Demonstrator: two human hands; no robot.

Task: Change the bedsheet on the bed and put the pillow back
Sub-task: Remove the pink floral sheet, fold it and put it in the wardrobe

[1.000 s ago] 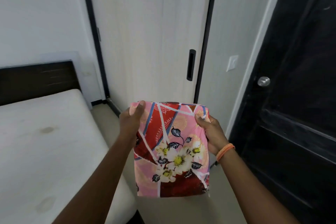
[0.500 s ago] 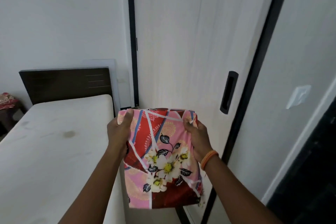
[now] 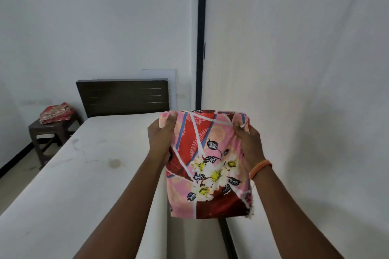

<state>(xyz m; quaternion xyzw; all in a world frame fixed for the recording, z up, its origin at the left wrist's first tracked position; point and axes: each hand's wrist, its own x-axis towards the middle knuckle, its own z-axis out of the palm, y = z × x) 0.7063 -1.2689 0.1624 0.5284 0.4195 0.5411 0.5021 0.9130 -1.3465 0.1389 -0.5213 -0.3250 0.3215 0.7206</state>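
You hold the folded bedsheet [image 3: 207, 164] in the air with 2 hands, just off the right edge of the bare mattress [image 3: 73, 174] and in front of the pale wardrobe door [image 3: 305, 90]. Your left hand [image 3: 161, 139] grips the top left corner, thumb over the front face and fingers curled behind; your right hand [image 3: 249, 141] pinches the top right corner, bunching the cloth there. The sheet hangs below both grips as a flat packet of several layers, its lower edge free. Judgement: it is light, soft and limp, with no stiffness of its own, and will fall open once a layer slips. Keep hold of the 2 top corners, and find the outermost loose edge before shaking it out over the mattress. The bed carries no sheet yet. A red patterned bundle [image 3: 55, 112] lies on the brown stool [image 3: 50, 132] beside the headboard [image 3: 124, 96]; whether it is the pillow cannot be told.
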